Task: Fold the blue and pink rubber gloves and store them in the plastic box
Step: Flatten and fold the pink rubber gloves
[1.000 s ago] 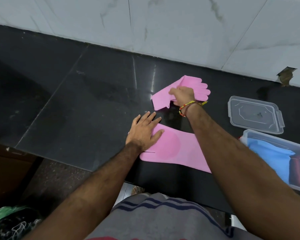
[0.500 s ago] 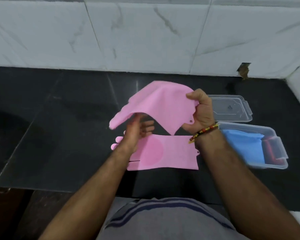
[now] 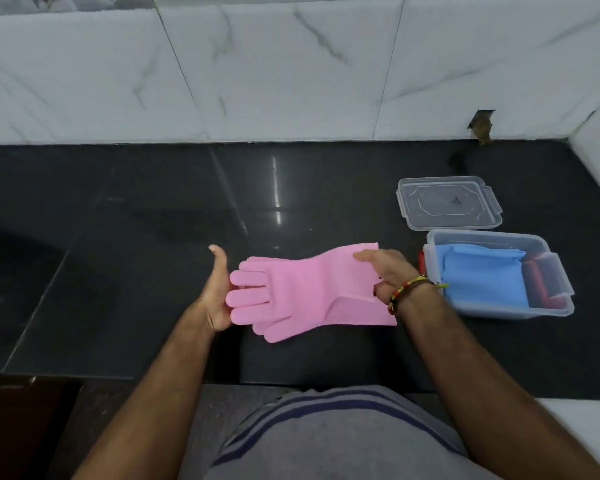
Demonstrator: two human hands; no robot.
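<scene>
Holding blue gloves, seemingly: plastic box

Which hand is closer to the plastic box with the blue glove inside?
The right hand. It grips the pink gloves at the cuff end, just left of the plastic box. The left hand is at the gloves' fingertips, the far end from the box.

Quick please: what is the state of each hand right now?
Left hand: open, palm against the fingertips of the pink gloves.
Right hand: closed on the cuff end of the pink gloves.
</scene>
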